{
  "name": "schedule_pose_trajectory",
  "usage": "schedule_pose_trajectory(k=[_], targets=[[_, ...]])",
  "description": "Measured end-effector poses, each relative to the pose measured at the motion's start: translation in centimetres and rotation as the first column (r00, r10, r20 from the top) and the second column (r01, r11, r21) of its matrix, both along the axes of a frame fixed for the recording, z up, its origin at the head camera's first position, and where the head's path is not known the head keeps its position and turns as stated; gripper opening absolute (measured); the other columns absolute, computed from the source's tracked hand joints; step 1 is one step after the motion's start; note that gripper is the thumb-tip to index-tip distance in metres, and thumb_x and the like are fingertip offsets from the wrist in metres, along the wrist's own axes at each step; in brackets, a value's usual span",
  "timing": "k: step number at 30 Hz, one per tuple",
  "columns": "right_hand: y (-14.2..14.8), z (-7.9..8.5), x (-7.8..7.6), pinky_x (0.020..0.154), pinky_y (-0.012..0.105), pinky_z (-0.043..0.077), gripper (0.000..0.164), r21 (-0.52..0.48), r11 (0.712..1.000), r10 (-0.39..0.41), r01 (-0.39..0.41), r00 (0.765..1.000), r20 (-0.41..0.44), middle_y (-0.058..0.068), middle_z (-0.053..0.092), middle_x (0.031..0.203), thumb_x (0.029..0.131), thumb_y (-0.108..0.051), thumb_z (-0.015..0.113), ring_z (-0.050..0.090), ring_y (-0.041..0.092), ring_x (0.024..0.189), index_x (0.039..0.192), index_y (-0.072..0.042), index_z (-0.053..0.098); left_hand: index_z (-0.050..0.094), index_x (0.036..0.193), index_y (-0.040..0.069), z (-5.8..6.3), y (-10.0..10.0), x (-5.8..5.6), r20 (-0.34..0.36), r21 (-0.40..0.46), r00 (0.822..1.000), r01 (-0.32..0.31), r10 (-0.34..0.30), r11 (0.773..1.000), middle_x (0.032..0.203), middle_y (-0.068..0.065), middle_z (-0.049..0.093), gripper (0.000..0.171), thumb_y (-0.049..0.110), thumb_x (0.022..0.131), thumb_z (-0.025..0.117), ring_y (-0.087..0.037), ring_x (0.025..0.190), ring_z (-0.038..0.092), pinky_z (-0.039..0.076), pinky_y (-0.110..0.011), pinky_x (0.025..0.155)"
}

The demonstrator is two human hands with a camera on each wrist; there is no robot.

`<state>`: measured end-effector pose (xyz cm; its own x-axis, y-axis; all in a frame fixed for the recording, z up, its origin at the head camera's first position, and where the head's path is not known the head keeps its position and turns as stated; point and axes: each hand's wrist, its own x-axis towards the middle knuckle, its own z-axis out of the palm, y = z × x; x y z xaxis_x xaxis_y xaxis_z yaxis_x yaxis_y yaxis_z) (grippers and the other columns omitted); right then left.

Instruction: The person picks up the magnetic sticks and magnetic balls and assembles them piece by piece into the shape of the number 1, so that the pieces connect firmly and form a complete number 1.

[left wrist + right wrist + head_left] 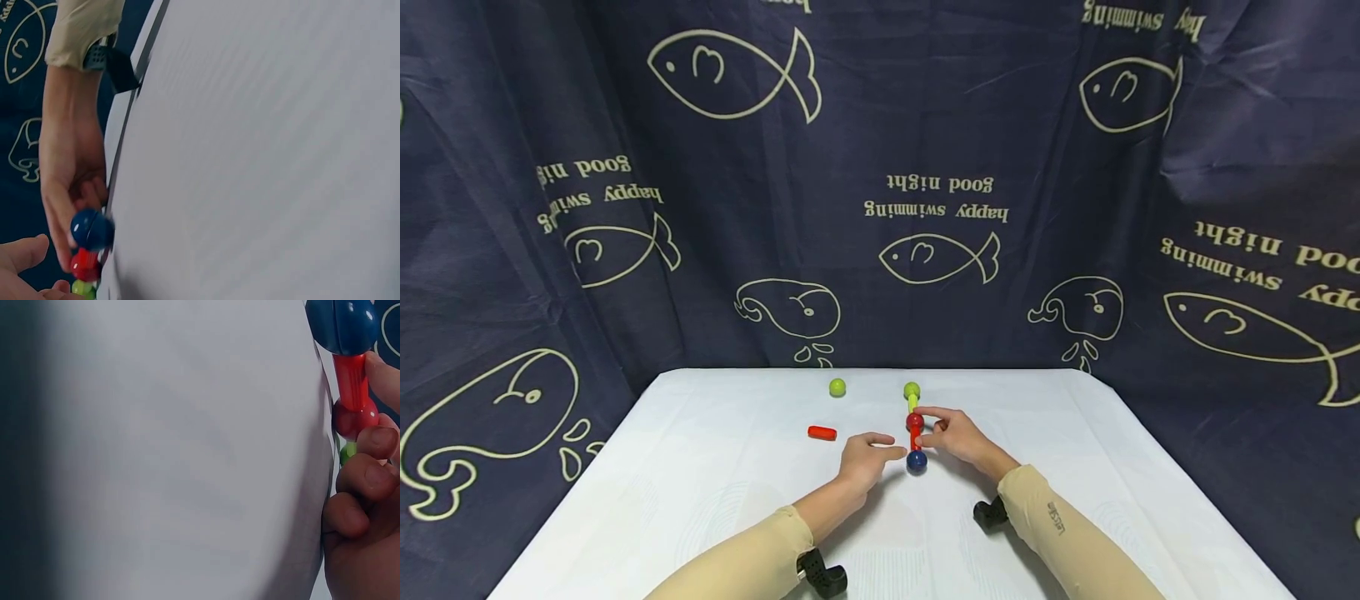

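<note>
- In head view, the right hand (pixel 957 435) is pinching a ball-and-rod chain (pixel 914 422) at the far middle of the table (pixel 737 408)
- The left hand (pixel 862 462) is pointing at its near blue ball (pixel 917 462), thumb and forefinger apart
- A loose red rod (pixel 822 432) and green ball (pixel 837 387) are lying farther left
- In left wrist view, the blue ball is showing nearest
- In right wrist view, the thumb (pixel 385 378) is pressing a red connector (pixel 352 384)

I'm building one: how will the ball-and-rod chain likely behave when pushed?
The ball-and-rod chain is probably stiff: its pieces line up nearly straight. Its glossy blue ball may be slippery. Round-ended, it could roll sideways.
</note>
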<state>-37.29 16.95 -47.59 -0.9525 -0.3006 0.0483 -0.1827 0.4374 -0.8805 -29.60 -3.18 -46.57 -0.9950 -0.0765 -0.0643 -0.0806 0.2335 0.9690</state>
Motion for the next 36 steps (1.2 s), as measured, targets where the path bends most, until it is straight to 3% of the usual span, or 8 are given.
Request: schedule_pose_trajectory(k=[6,12,18,24,31,36], targets=[[0.0,0.1,-0.3,0.051,0.023,0.026,0.057,0.033,0.999,-0.015,0.015,1.000,0.008,-0.003,0.045,0.063,0.081,-0.020,0.084,0.037,0.011,0.057,0.135,-0.016,0.065,0.072,0.114,0.002,0.4,-2.1,-0.5,-0.010,0.001,0.999,-0.033,0.033,0.999,0.083,-0.005,0.058,0.038,0.020,0.082,0.080,-0.017,0.069,0.047,0.039,-0.028,0.056],[-0.1,-0.1,0.0,0.053,0.024,0.026,0.058,0.028,0.999,-0.028,0.027,0.999,0.019,-0.003,0.045,0.065,0.080,-0.020,0.084,0.037,0.012,0.058,0.134,-0.017,0.065,0.074,0.113,0.002,-0.2,-4.3,-0.5,-0.035,0.014,0.998,-0.061,0.061,0.998,0.087,-0.003,0.054,0.036,0.017,0.081,0.081,-0.017,0.075,0.046,0.039,-0.029,0.063],[-0.1,0.0,0.0,0.054,0.024,0.027,0.058,0.029,0.999,-0.026,0.025,0.999,0.042,-0.003,0.045,0.065,0.081,-0.020,0.085,0.038,0.013,0.060,0.135,-0.019,0.065,0.072,0.116,0.002,-0.4,-6.0,-1.1,-0.017,0.090,0.999,-0.037,0.039,0.995,0.076,0.002,0.045,0.040,0.015,0.079,0.081,-0.009,0.053,0.033,0.030,-0.023,0.049],[0.0,-0.1,-0.2,0.053,0.023,0.026,0.058,0.004,1.000,-0.018,0.018,0.999,0.037,-0.003,0.043,0.064,0.080,-0.018,0.085,0.036,0.013,0.058,0.135,-0.018,0.065,0.070,0.120,0.001,-0.3,-7.4,-2.0,-0.023,0.150,0.999,-0.040,0.044,0.988,0.065,0.007,0.041,0.042,0.013,0.081,0.079,-0.005,0.043,0.026,0.026,-0.021,0.043],[0.0,0.0,-0.1,0.052,0.023,0.026,0.058,-0.003,1.000,0.002,-0.002,0.999,0.032,-0.003,0.044,0.064,0.081,-0.017,0.084,0.036,0.013,0.058,0.136,-0.016,0.064,0.069,0.122,0.002,-0.6,-9.3,-2.6,0.003,0.178,0.998,-0.055,0.056,0.982,0.064,0.006,0.049,0.041,0.012,0.083,0.078,-0.005,0.043,0.025,0.025,-0.022,0.043],[0.1,0.1,-0.1,0.051,0.023,0.027,0.059,-0.003,1.000,0.013,-0.013,0.999,0.037,-0.003,0.044,0.064,0.082,-0.017,0.083,0.036,0.012,0.057,0.137,-0.015,0.063,0.071,0.117,-0.001,-0.3,-10.3,-2.8,-0.006,0.215,0.998,-0.059,0.062,0.975,0.069,-0.001,0.066,0.037,0.011,0.083,0.077,-0.004,0.040,0.023,0.023,-0.022,0.041]])
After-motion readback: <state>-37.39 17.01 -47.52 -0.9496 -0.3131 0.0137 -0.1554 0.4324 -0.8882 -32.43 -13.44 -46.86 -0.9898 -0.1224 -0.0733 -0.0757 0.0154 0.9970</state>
